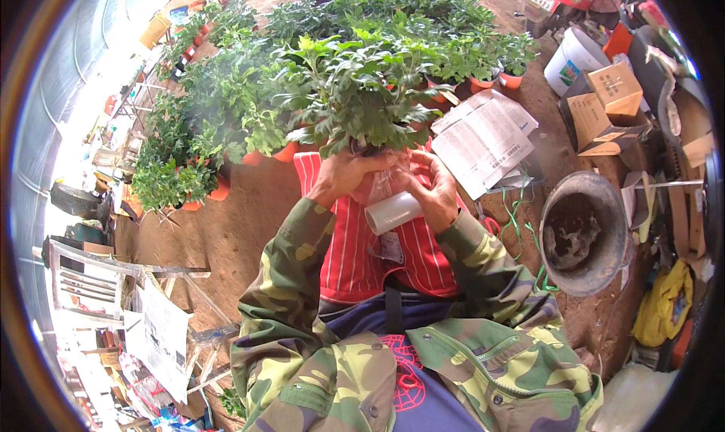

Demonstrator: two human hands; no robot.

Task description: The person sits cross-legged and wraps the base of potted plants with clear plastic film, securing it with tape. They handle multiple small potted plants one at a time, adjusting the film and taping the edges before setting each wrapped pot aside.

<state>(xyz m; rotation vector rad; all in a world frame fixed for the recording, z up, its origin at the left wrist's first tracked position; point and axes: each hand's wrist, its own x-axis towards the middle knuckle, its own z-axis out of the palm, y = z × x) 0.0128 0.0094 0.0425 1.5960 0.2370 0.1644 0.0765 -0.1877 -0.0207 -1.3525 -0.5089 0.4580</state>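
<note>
A leafy green plant (362,92) stands upright over my lap, and my left hand (354,174) grips it at its base, just under the lowest leaves. Most of its pot is hidden by my hands and by clear plastic. My right hand (433,188) holds a roll of clear plastic film (392,213). From the roll, a clear strip (385,183) runs up towards the plant's base, between both hands. A red cloth with white stripes (357,256) covers my thighs beneath the roll.
Several similar plants in orange pots (252,103) stand ahead and to the left. On the right are newspapers (481,137), red-handled scissors (490,224), green string (515,211), a dirty basin (583,234), cardboard boxes (606,109) and a white bucket (575,61). A wooden chair (90,285) stands left.
</note>
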